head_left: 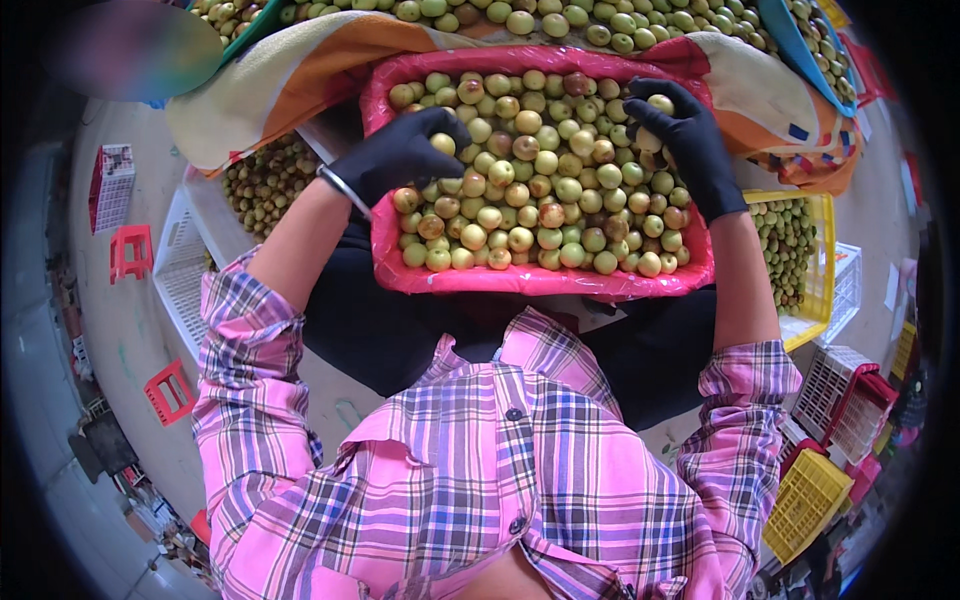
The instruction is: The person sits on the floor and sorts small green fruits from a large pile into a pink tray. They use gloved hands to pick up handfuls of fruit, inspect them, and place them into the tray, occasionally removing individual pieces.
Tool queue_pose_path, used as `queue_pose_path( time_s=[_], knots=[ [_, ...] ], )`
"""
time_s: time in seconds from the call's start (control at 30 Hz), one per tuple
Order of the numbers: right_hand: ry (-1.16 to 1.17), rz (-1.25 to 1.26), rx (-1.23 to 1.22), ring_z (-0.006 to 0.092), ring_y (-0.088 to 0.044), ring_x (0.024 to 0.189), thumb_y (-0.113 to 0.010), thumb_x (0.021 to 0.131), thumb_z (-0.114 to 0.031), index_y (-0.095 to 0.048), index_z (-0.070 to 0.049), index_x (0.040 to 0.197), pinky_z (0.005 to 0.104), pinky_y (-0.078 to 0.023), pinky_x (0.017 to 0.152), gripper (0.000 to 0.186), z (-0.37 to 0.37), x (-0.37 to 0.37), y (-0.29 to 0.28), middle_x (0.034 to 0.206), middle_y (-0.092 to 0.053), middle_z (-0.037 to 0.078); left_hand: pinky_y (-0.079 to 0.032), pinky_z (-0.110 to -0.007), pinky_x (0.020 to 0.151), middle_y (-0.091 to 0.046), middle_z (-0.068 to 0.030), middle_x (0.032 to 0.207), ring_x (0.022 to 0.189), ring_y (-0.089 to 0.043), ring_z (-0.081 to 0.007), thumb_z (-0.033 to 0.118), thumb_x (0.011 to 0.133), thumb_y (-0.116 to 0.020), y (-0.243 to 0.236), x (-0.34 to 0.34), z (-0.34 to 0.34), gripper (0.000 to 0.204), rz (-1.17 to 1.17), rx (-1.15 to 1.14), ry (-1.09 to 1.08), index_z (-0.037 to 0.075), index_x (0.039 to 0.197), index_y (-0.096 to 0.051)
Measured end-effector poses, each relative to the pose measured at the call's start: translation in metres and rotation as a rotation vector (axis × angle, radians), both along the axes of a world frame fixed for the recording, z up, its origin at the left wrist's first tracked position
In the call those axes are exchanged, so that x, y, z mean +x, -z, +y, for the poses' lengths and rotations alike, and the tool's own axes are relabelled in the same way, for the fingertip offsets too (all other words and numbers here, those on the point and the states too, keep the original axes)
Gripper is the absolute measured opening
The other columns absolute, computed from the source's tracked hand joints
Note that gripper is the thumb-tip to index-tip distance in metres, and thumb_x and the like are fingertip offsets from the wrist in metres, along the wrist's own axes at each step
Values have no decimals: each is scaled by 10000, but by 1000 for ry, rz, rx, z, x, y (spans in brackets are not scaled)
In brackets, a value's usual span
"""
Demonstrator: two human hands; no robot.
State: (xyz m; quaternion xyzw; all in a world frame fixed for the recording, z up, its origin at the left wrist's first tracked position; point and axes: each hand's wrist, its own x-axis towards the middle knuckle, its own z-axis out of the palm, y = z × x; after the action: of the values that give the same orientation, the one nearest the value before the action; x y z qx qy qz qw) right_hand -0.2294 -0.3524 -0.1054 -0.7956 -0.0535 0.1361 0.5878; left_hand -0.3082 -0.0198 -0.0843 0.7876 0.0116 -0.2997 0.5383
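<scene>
A red basket lined with clear plastic sits before me, filled with small round green jujubes, some with brown patches. Both my hands wear black gloves. My left hand is over the basket's left side, its thumb and fingers curled around a jujube. At the upper right corner, my right hand bends its fingers around pale jujubes, one of them showing near the fingertips. The palm sides of both hands are hidden.
Beyond the basket, more jujubes lie behind a patterned orange and cream cloth. A white crate stands at the left, a yellow crate of green jujubes at the right. Red stools and a yellow crate rest farther out.
</scene>
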Motion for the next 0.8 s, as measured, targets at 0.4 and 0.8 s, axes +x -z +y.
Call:
queue_pose_path(
  time_s=[0.4,0.8],
  knots=[
    [45,-71,-27,91,-635,732,-744,854,-268,-650,-96,1091,238,-485,516,307,-7,-10,12,877,-664,20,-505,-369,813,-620,-134,989,901,-634,-300,49,754,-717,33,-79,-49,342,-649,297,204,34,1074,-598],
    [-66,-297,-387,155,-653,780,-769,797,-297,-650,-100,1165,314,-513,796,434,-26,-11,15,992,-709,78,-513,-397,772,-616,-141,983,901,-629,-339,40,777,-666,41,-87,-63,297,-649,396,271,46,1069,-611]
  ],
)
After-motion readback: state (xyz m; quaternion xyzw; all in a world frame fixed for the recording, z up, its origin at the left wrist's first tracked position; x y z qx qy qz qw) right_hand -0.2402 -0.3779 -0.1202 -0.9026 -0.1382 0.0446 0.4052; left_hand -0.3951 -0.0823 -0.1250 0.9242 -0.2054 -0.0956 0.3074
